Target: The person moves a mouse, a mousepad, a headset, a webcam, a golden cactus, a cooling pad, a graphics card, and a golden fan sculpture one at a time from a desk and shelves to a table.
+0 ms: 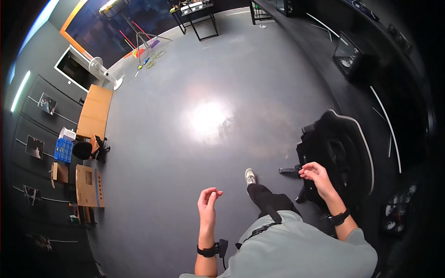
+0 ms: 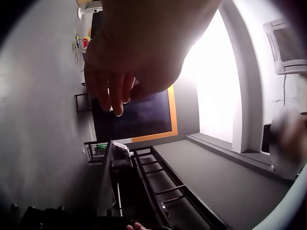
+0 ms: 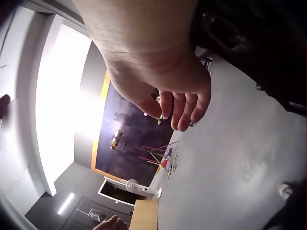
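My left hand (image 1: 208, 205) is held out over the grey floor (image 1: 153, 139), its fingers loosely bent and nothing in them. In the left wrist view the same hand (image 2: 129, 72) hangs with relaxed fingers. My right hand (image 1: 317, 177) is raised at the right, near a large black chair-like object (image 1: 340, 153) that it overlaps in the head view. The right wrist view has that hand (image 3: 168, 86) with fingers loosely curved and holding nothing. Each wrist wears a black strap with a camera (image 1: 223, 248).
Along the left wall stand a wooden desk (image 1: 95, 111), an office chair (image 1: 83, 150), a blue crate (image 1: 64, 150) and a cardboard box (image 1: 89, 185). A white fan (image 1: 104, 72) and a tripod light (image 1: 139, 37) with cables are farther off. A dark shelf runs along the right.
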Tool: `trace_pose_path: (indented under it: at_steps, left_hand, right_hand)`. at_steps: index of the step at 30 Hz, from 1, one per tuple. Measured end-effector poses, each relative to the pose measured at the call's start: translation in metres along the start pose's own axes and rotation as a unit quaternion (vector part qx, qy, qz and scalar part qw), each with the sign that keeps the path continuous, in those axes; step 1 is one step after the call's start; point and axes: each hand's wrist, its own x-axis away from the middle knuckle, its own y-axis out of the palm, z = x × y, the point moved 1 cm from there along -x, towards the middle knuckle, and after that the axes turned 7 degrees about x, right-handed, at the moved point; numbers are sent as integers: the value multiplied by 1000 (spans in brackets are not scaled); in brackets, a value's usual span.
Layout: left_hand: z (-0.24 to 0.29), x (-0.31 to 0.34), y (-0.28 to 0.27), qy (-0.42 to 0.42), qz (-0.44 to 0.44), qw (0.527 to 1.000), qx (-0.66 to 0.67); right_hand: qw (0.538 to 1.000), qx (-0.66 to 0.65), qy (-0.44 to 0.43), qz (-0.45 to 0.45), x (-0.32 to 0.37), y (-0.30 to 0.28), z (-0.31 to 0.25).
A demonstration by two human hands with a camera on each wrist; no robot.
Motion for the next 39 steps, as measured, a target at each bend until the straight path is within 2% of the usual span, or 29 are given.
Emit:
trace_pose_path:
  at_steps: [3,5,7,9,10,12,13,15,17,19,21,25,27,29,30,32,39]
  left_hand:
    - [16,-68,-10,-3,-9,999,-30]
    - [29,-115,-19,-1,-13,999,-44]
    - [40,-148,-37,-11,-12,998,-57]
    - [51,-186,-55,-10,14,999,-42]
    - [51,-202,-66,-6,16,999,-33]
    - [44,-232,-93,-27,84,995,-51]
    - [34,-241,-99,-32,113,993,-28]
    - [22,-275,-116,-30,139,990,10]
    - [15,-314,-129,-59,191,980,18]
    - [13,-368,-136,-53,199,978,36]
    - [21,-423,-144,-53,206,976,43]
    - [61,-562,-144,-22,152,988,36]
    - [87,-631,-132,-14,128,991,29]
    - [120,-697,-111,12,30,999,-2]
    - [134,-727,-102,11,29,1000,-4]
    - [158,-788,-79,29,-55,998,-13]
    - [171,-970,-43,0,-100,994,-41]
  right_hand:
    - [998,-30,49,12,-69,32,2]
    - [996,-66,65,14,-122,57,-4]
    - [997,-44,58,6,-173,91,-17]
    - [996,-38,36,-71,-225,127,-41]
    - [996,-29,31,-73,-249,144,-53]
    - [987,-2,-26,-156,-295,178,-75]
    - [987,10,-32,-156,-314,187,-82]
    - [974,3,-27,-227,-361,215,-98]
    - [967,34,-33,-249,-410,237,-111]
    - [960,59,-33,-273,-462,257,-122]
    - [964,102,23,-245,-514,276,-128]
    - [968,124,50,-214,-612,301,-146]
    - [975,94,54,-193,-651,310,-161]
    - [977,94,55,-182,-682,317,-178]
    - [980,82,53,-174,-699,319,-185]
    - [983,68,47,-167,-737,322,-198]
    - [991,30,59,-118,-888,319,-230]
